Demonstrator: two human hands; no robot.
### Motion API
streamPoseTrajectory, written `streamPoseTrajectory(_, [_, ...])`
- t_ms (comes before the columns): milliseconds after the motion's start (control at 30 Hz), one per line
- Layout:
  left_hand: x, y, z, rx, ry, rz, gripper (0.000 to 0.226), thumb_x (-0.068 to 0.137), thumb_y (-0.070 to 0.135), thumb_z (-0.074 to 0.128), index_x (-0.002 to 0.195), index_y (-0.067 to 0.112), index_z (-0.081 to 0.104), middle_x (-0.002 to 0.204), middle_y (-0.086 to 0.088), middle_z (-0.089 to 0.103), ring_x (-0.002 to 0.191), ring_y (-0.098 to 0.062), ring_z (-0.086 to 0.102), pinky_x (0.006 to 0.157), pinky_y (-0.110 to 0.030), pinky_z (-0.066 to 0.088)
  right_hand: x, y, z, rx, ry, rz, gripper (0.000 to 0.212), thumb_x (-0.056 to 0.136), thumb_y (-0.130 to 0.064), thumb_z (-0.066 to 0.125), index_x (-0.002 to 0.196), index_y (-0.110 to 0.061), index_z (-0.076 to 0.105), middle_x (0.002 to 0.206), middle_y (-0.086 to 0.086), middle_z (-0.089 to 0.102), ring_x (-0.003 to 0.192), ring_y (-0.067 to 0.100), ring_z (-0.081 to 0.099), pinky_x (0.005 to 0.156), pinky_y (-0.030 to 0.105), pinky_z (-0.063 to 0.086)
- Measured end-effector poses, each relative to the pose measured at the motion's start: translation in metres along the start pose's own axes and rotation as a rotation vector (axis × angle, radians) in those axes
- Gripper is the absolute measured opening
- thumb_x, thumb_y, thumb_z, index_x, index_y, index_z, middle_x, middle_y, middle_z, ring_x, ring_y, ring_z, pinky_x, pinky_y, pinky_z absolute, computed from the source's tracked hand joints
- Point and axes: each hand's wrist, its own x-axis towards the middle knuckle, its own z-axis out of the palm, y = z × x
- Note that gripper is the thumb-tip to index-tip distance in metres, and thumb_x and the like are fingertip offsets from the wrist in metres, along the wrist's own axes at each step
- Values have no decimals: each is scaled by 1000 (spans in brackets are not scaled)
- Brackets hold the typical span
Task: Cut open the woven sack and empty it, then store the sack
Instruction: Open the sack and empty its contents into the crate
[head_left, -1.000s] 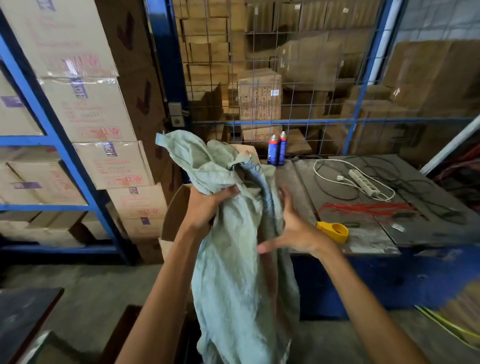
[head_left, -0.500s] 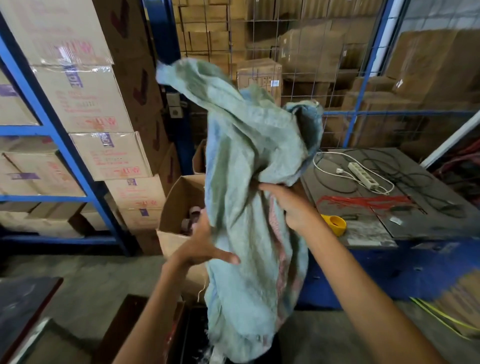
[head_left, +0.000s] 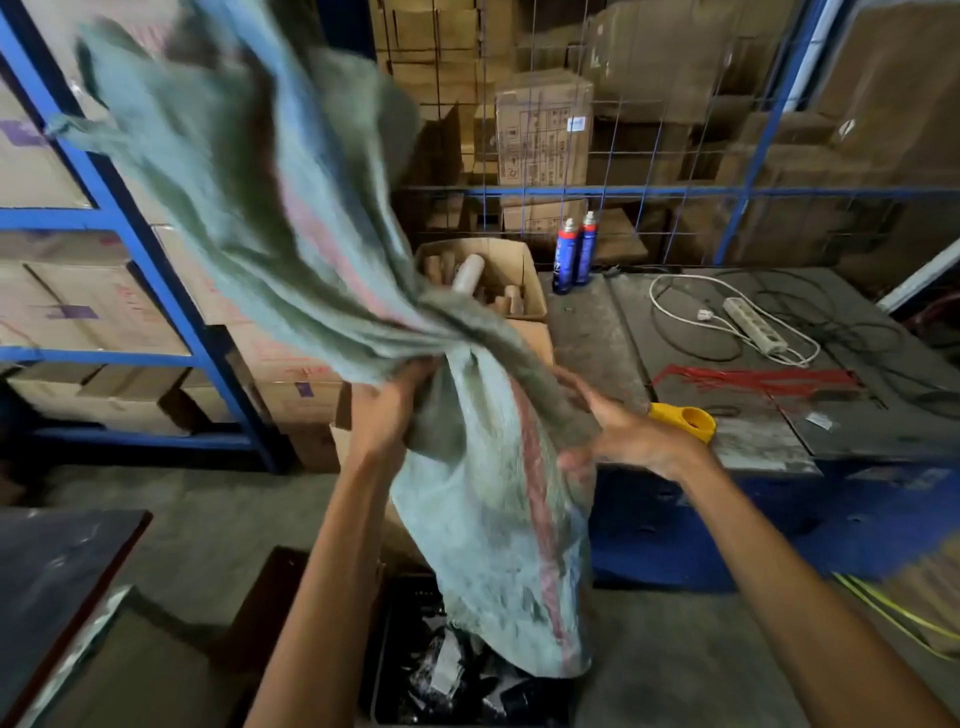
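With my left hand (head_left: 387, 410) clenched on the bunched middle of the woven sack (head_left: 291, 218) and my right hand's (head_left: 631, 441) fingers grasping its fold beside the bench (head_left: 769, 447), I judge folding goes best gathering the loose upper half downward.

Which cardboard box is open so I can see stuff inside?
The open box just behind the sack, left of the two spray cans. Its top is open, with rolls poking out. The boxes on the blue shelves look closed.
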Motion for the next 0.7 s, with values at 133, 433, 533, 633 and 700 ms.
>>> streamPoseTrajectory(133, [22, 54, 11, -177, -95, -20, 45, 84, 22, 77, 126, 13, 66, 121, -6, 74, 113, -23, 70, 99, -42, 56, 14, 5, 31, 26, 4, -2, 138, 39, -35, 99, 155, -25, 25, 148, -16, 45, 127, -4, 50, 107, 20, 43])
streamPoseTrajectory(433, [45, 78, 13, -339, -201, -212, 49, 93, 35, 68, 135, 10, 65, 117, -8, 74, 112, -25, 70, 88, -36, 61, 50, -38, 80, 170, 438, -172, 27, 80, -1, 78, 95, -20, 64, 97, -5, 69, 94, 14, 65, 85, 29, 49])
streamPoseTrajectory(533, [61, 76, -27, 252, -112, -218, 62, 83, 68, 64, 125, 22, 68, 122, -6, 74, 103, -23, 73, 68, -33, 60, 43, -55, 64, 108, 477, -129, 36, 79, -4, 79, 83, -30, 55, 88, -12, 61, 86, 10, 60, 78, 25, 47])
streamPoseTrajectory(633, [62, 64, -77, 922, -157, -474, 103, 62, 100, 43, 109, 12, 71, 98, -11, 80, 77, -25, 74, 63, -30, 55, 39, -75, 46, -42, 491, -119, 26, 75, -5, 78, 81, -26, 63, 82, -8, 66, 87, 16, 65, 62, 17, 46])
streamPoseTrajectory(700, [55, 65, -101, 1148, -202, -614, 106, 64, 98, 44, 109, 5, 70, 85, -13, 81, 72, -28, 73, 61, -28, 51, 37, -89, 37, -136, 444, -87, 25, 74, -7, 79, 83, -24, 63, 86, -6, 67, 89, 15, 66, 65, 20, 47])
